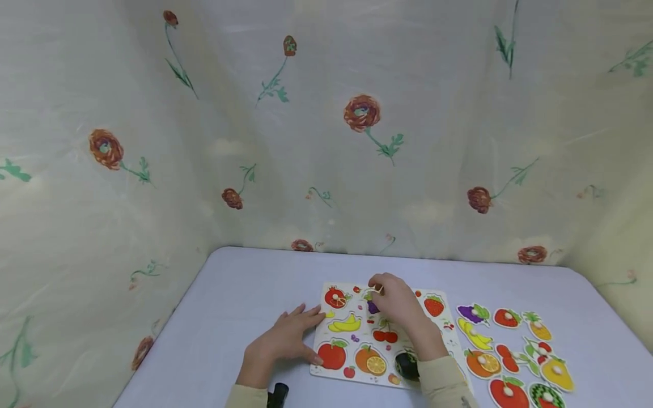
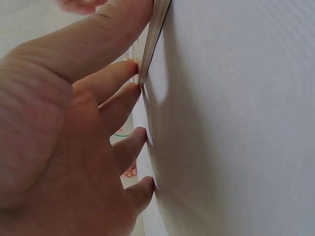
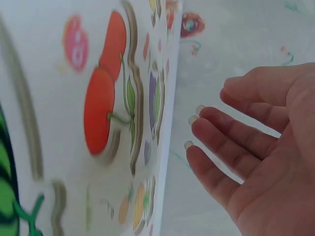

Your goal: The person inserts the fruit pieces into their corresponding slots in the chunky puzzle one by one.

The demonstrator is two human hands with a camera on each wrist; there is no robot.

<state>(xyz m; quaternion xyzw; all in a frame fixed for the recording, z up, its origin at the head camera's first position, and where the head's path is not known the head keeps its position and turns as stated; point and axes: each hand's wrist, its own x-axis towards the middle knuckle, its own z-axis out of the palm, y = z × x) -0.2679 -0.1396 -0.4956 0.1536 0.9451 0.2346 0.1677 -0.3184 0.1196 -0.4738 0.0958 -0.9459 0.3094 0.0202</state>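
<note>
My left hand [image 1: 285, 339] lies spread against the board [image 1: 363, 335] on the bench [image 1: 255, 294], seemingly to steady it, while my right [image 1: 399, 303], loosely bent and empty, hovers above, the pieces [image 1: 505, 356] handily to its right.

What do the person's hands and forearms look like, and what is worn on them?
The bare left hand and bare right hand wear no gloves. The left pale-beige fabric sleeve and right pale-beige fabric sleeve leave both wrists bare; the right one bears a small grey marking. A black, rounded object shows beside the left sleeve; whether it is worn, I cannot tell.
</note>
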